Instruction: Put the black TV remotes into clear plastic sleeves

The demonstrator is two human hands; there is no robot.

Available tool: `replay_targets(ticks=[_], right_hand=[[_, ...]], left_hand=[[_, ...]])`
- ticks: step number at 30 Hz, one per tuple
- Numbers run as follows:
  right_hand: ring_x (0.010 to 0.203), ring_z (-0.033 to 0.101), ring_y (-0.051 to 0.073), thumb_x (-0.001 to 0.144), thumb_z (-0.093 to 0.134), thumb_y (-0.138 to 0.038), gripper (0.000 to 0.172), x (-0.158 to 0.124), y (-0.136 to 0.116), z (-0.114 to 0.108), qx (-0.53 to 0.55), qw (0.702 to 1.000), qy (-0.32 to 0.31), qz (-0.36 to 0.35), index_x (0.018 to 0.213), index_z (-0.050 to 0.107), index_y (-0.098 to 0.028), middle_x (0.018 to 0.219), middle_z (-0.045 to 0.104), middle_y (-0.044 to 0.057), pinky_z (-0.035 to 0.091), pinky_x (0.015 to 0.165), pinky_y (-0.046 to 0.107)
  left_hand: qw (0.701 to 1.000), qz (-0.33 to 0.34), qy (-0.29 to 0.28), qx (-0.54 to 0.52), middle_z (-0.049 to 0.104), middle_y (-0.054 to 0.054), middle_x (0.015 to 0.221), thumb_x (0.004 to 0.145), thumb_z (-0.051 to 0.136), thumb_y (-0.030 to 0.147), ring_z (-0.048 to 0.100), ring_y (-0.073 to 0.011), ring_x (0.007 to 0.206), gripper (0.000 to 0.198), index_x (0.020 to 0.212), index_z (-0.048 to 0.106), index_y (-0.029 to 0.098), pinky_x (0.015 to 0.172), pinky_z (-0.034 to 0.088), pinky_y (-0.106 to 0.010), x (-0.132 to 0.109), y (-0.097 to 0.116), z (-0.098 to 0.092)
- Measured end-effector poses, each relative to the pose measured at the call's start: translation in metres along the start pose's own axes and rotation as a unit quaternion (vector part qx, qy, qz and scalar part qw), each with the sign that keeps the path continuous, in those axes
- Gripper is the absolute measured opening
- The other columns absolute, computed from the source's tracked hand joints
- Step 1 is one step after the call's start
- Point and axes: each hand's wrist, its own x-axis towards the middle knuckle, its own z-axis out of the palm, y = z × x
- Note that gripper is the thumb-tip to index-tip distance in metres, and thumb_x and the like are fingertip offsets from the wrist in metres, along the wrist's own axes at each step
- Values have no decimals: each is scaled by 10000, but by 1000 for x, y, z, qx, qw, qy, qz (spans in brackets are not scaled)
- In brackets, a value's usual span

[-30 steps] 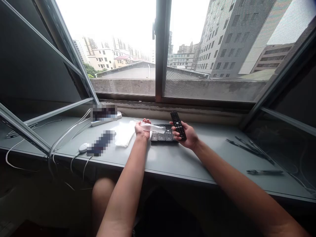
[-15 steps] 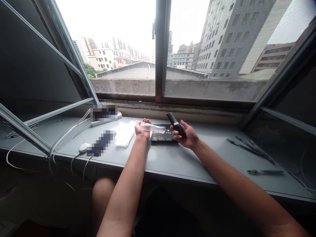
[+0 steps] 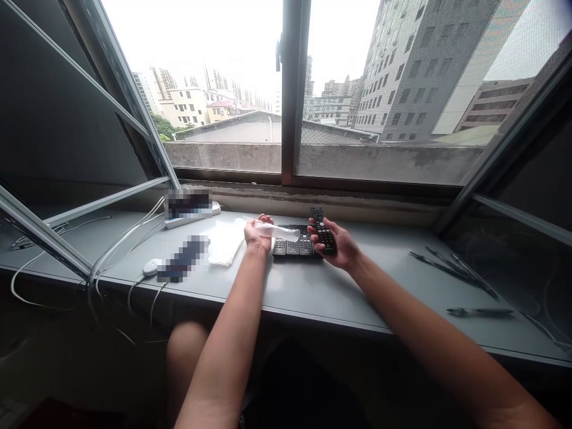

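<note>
My right hand [image 3: 343,245] is closed around a black remote control [image 3: 320,225], held up with its button side facing me. A translucent plastic sleeve [image 3: 284,233] is gripped in my left hand [image 3: 258,236], its free end reaching right, above the desk. Beneath the sleeve, several black remotes [image 3: 292,248] lie side by side in a row, partly covered by it and by my right hand. Just left of my left hand rests a flat pile of white plastic sleeves [image 3: 224,245].
Blurred-out devices sit on the grey desk [image 3: 308,292] at left, beside a white round charger [image 3: 152,267], a white power strip [image 3: 179,220] and loose cables. Pens [image 3: 480,311] lie at the right. Metal frames rise on both sides, and a window [image 3: 292,89] stands behind.
My right hand has turned the remote, so its buttons now show where its side and back showed before. My left hand and the sleeve have hardly moved.
</note>
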Motion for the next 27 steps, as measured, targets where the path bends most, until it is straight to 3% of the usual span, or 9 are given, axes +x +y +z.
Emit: replay_targets(ticks=[3, 9, 13, 16, 18, 22, 27], right_hand=[[631, 552, 150, 1097, 414, -401, 341, -2, -1, 0, 8, 999, -33, 4, 1230, 665, -212, 954, 678, 77, 451, 415, 217], [546, 460, 133, 1103, 407, -370, 328, -2, -2, 0, 49, 997, -54, 21, 1215, 651, -181, 774, 542, 11, 431, 377, 200], [612, 563, 136, 1095, 547, -400, 258, 1, 0, 2, 76, 997, -1, 12, 1181, 649, -179, 804, 611, 26, 555, 454, 212], [764, 682, 166, 1093, 564, -352, 205, 2, 1, 1, 70, 997, 33, 11, 1176, 637, -179, 991, 718, 93, 641, 562, 236], [779, 694, 175, 1107, 521, -369, 228, 3, 0, -1, 73, 997, 30, 13, 1184, 626, -181, 1074, 736, 123, 623, 519, 232], [590, 575, 140, 1143, 350, -415, 373, 2, 0, -5, 94, 995, -33, 16, 1226, 615, -166, 939, 694, 106, 482, 369, 201], [514, 485, 115, 1133, 394, -396, 356, 0, 1, -4, 96, 993, -62, 36, 1237, 633, -153, 766, 578, 18, 482, 385, 209]], left_hand=[[1000, 0, 1, -1, 637, -52, 756, 1037, 393, 226, 700, -164, 670, 285, 1012, 654, 114, 715, 602, -294, 0, 0, 0], [1000, 1, -1, 0, 638, -58, 773, 1025, 413, 222, 702, -168, 688, 269, 1037, 660, 115, 720, 604, -296, 2, 0, -1], [1000, 1, -2, 0, 637, -56, 767, 1033, 409, 226, 700, -167, 682, 272, 1029, 658, 116, 720, 603, -296, 2, 0, -2], [1000, -3, -3, 0, 639, -55, 761, 1043, 390, 235, 700, -163, 678, 295, 1019, 653, 106, 715, 601, -289, 0, 0, -1], [1000, -3, -4, 1, 637, -55, 760, 1045, 380, 238, 699, -161, 676, 306, 1014, 652, 102, 712, 599, -286, 0, 0, 0], [1000, -2, -5, 1, 634, -56, 762, 1033, 389, 229, 694, -162, 680, 296, 1023, 655, 100, 717, 599, -289, 0, 0, 0], [1000, -2, -5, 0, 638, -60, 765, 1024, 399, 222, 696, -166, 690, 285, 1024, 657, 101, 717, 599, -291, 1, -1, -1]])
